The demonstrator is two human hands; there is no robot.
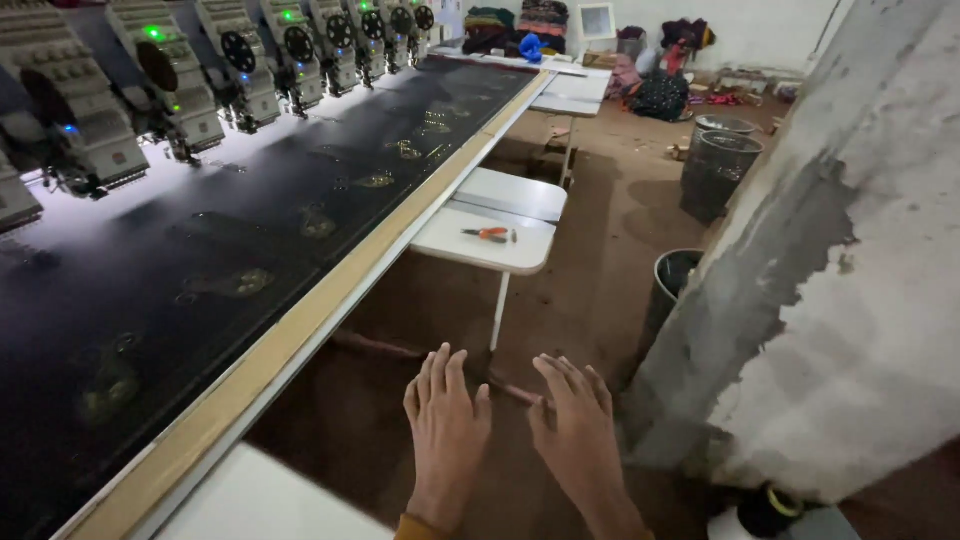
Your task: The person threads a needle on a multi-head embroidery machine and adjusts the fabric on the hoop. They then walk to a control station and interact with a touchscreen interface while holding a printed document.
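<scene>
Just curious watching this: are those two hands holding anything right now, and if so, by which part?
Nothing is held. The left hand and the right hand are both open, fingers spread, hovering empty above the brown floor.

Small white control panels (112, 158) with green lights are seen on the embroidery heads (170, 75), toward ten o'clock; no packages are seen.

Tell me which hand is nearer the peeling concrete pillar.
Right. The right hand hovers just beside the pillar, apart from it; the left hand is farther off, toward the embroidery table.
</scene>
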